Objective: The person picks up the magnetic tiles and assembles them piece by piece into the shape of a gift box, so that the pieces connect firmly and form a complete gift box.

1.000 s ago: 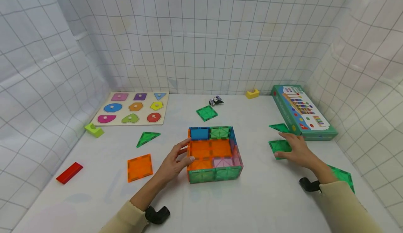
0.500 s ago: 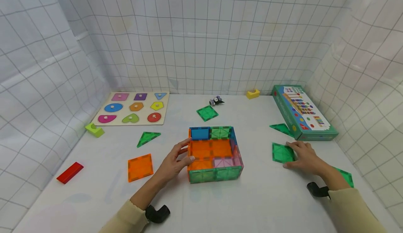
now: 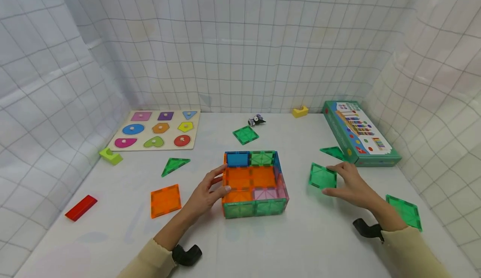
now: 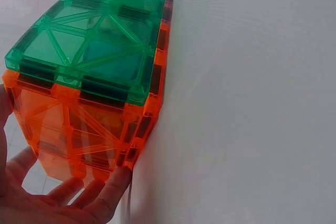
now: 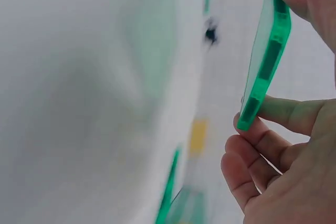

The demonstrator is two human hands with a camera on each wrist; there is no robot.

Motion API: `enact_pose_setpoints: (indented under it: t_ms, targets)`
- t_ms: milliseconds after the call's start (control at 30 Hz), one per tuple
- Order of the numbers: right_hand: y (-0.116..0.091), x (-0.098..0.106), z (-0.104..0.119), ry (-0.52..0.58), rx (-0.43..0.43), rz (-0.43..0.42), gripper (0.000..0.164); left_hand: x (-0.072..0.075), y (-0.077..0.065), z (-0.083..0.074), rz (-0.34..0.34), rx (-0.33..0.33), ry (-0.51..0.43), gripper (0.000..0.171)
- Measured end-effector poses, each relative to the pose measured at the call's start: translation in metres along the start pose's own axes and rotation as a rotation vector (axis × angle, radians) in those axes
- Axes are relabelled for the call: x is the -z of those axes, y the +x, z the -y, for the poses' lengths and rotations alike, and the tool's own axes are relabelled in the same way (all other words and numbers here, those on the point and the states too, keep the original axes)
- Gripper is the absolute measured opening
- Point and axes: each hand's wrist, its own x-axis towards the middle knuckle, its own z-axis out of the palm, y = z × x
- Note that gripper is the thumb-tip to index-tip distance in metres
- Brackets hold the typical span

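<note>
A box of translucent magnetic tiles (image 3: 271, 206) stands mid-table, its walls green, blue, orange and pink, with orange panels inside. At its left side, my left hand (image 3: 204, 194) rests with spread fingers against the orange wall (image 4: 79, 129); the green wall (image 4: 105, 30) faces the near side. My right hand (image 3: 351, 186) pinches a green square magnetic tile (image 3: 322, 176) by its edges, between thumb and fingers. In the right wrist view this tile (image 5: 268, 61) appears edge-on, held above the white surface.
Around the box lie an orange square tile (image 3: 165, 201), a green triangle (image 3: 174, 166), another green triangle (image 3: 333, 152), and green squares (image 3: 246, 135). Farther off are a shape puzzle board (image 3: 154, 130), a green carton (image 3: 362, 134), a red block (image 3: 81, 208) and a yellow block (image 3: 299, 112).
My right hand first slid the green square tile rightward, then lifted it and brought it left toward the box. My left hand has stayed at the box's left side.
</note>
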Motion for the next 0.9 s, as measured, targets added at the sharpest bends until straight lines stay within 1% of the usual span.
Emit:
enact_pose_setpoints:
  t_ms: [100,200,267,400,500,567,667,767,900]
  targets:
    - [0.012,-0.007,0.037,0.044,0.096,0.0,0.068,0.001,0.0,0.001,0.003,0.001,-0.004,0.065]
    - [0.024,-0.019,0.074,0.042,0.197,0.019,0.07,0.002,-0.001,0.001,0.006,0.007,-0.001,0.064]
    - [0.031,-0.028,0.094,0.033,0.263,0.039,0.071,0.002,-0.001,0.001,0.009,0.006,0.001,0.063]
    - [0.046,-0.049,0.124,0.011,0.388,0.069,0.071,0.002,-0.003,0.001,0.012,-0.007,-0.005,0.061]
    - [0.057,-0.063,0.139,-0.031,0.457,0.08,0.071,0.002,-0.005,0.002,0.019,-0.02,-0.015,0.059]
    - [0.062,-0.07,0.146,-0.062,0.479,0.082,0.072,0.002,-0.006,0.002,0.021,-0.027,-0.012,0.058]
    - [0.07,-0.078,0.155,-0.095,0.484,0.08,0.074,0.003,-0.007,0.002,0.029,-0.037,-0.013,0.058]
    - [0.074,-0.082,0.162,-0.107,0.466,0.091,0.076,0.004,-0.007,0.002,0.037,-0.042,-0.013,0.058]
    - [0.077,-0.084,0.166,-0.089,0.441,0.132,0.077,0.006,-0.007,0.002,0.047,-0.041,-0.014,0.059]
